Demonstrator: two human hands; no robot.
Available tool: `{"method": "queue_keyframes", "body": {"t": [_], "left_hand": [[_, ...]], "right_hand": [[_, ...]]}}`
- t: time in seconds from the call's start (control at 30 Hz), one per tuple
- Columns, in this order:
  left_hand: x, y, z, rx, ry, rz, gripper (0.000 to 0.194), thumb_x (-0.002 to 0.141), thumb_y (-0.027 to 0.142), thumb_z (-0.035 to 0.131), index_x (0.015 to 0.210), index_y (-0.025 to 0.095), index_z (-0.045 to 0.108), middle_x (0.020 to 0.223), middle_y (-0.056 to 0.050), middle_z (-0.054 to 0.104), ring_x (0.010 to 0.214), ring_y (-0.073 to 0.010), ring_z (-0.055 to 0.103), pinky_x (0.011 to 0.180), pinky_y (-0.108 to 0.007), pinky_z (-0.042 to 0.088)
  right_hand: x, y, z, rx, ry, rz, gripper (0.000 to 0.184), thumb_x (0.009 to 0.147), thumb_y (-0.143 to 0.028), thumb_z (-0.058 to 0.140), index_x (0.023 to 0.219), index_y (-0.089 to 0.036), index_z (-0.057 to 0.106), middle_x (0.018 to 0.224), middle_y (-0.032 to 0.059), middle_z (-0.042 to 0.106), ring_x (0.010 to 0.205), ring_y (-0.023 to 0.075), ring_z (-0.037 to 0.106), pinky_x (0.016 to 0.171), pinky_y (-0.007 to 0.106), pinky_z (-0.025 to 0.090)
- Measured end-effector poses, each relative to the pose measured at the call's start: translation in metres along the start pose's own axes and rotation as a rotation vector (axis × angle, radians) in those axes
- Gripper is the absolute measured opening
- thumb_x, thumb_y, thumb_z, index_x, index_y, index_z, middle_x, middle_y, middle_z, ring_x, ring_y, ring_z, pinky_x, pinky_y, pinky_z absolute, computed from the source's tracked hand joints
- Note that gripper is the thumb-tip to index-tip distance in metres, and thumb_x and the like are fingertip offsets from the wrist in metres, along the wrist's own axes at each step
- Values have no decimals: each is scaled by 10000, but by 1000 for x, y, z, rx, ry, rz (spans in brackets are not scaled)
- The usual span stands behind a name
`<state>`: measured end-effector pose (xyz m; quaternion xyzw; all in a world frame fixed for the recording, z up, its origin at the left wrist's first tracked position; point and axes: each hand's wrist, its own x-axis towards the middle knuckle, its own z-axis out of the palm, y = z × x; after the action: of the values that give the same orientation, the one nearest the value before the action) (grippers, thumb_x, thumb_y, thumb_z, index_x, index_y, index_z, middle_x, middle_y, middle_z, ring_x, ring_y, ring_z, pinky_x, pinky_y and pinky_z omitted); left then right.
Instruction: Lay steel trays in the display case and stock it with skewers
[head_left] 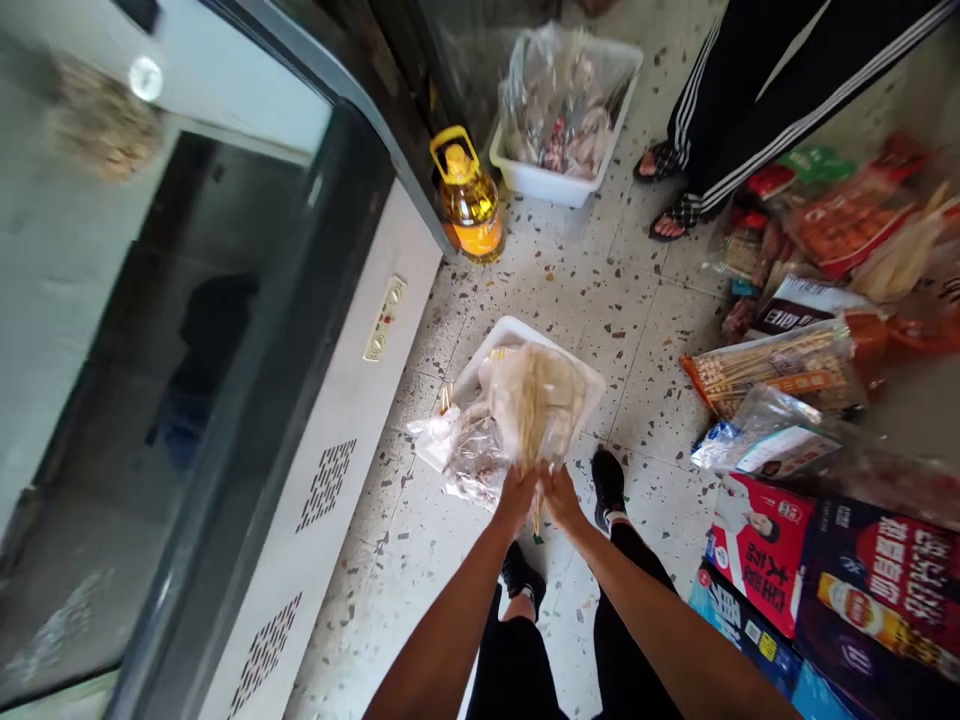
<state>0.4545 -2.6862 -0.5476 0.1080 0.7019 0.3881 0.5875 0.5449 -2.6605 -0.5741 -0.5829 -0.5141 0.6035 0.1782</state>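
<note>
My left hand point(517, 494) and my right hand point(559, 492) are side by side, both closed on the near end of a clear plastic bag of skewers point(534, 395). Pale wooden sticks run lengthwise through the bag, and some stick ends poke out below my hands. What food is on them is hard to make out. The bag is over a white plastic tub point(595, 385) on the floor. Beside it in the tub lies another clear bag with brownish-pink contents point(477, 448). A crumpled white plastic bag point(436, 436) hangs at the tub's left edge.
A glass-topped display freezer point(352, 400) borders the left. Behind the tub stand a yellow-capped oil bottle point(474, 210) and a second white tub point(544, 183) with bagged food. Packaged foods point(780, 365) and cartons point(761, 550) fill the right. Another person's sandalled feet point(670, 222) are at upper right.
</note>
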Motion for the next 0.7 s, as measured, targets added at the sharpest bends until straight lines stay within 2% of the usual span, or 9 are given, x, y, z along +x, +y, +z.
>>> {"method": "queue_keyframes", "body": {"t": [0.1,0.17,0.27,0.37,0.43,0.53,0.6,0.7], "left_hand": [[-71,45,-12,-250,9,8,491,791,533,630,1132,183,588,1014,-110,714,908,-242,697,786,-365,545],[-125,84,-22,-422,45,20,497,709,525,728,1049,179,623,946,-100,725,911,-257,701,761,-356,556],[-213,143,-38,-760,86,43,419,599,368,861,919,177,668,868,-71,733,929,-266,700,759,-332,564],[-303,195,-48,-967,105,200,327,622,234,841,905,175,688,869,-63,738,946,-263,698,753,-312,569],[-359,222,-52,-1068,161,311,306,637,224,828,906,164,694,864,-75,740,941,-272,700,739,-314,576],[-430,250,-58,-1174,320,507,301,624,228,844,869,139,694,861,-101,742,891,-276,707,699,-309,581],[-466,260,-64,-1232,429,620,277,620,206,839,836,119,689,817,-106,739,806,-255,710,644,-284,573],[-505,263,-81,-1340,557,690,185,696,164,780,837,101,679,715,-84,716,651,-195,685,551,-236,537]], "right_hand": [[-49,-62,-9,-271,65,-290,311,915,-372,400,1067,-158,568,1027,130,604,1018,273,557,925,497,476],[-86,-115,-9,-415,62,-484,294,937,-303,375,1113,-151,554,1025,134,597,1003,271,563,895,482,501],[-145,-203,-10,-536,65,-758,260,932,-204,358,1106,-155,545,987,129,599,947,258,576,832,426,529],[-205,-287,-17,-602,30,-1034,285,917,-168,373,1157,-155,525,1009,135,612,934,263,579,808,419,529],[-242,-337,-23,-638,-68,-1202,274,927,-187,383,1153,-156,534,1006,138,624,917,270,583,795,428,522],[-292,-403,-28,-699,-264,-1367,252,963,-237,352,1017,-156,584,932,140,641,851,272,594,765,429,509],[-321,-442,-26,-744,-456,-1402,304,986,-256,318,964,-152,602,905,135,656,849,262,609,784,407,500],[-362,-498,-18,-827,-780,-1398,390,1016,-277,260,976,-151,627,941,125,692,899,229,640,817,334,478]]}}
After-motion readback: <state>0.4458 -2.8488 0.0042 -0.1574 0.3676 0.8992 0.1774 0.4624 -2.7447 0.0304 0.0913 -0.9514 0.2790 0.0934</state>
